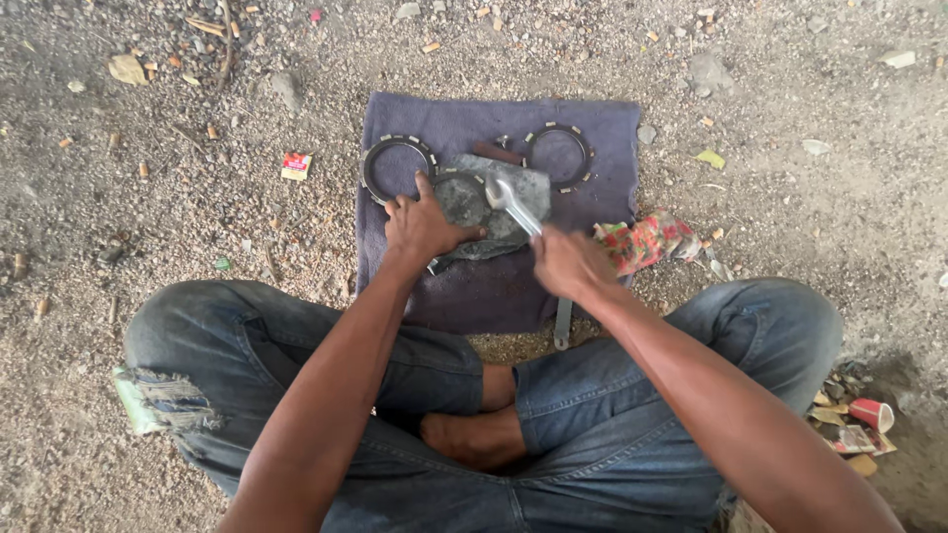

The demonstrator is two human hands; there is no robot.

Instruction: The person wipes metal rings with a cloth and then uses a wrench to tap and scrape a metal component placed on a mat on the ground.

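Squarely, left hand [423,229] presses grey slab [499,209]; right hand [571,263] grips shiny spanner [513,203].

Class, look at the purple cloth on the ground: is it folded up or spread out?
Spread out. The purple cloth lies flat on the gravel, with two rings resting on it.

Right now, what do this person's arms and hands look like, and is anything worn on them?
Both arms are bare up to the picture's edge: no sleeves, gloves, watch or rings show. The left hand and right hand are bare too. Worn blue jeans, torn at one knee, cover the legs.
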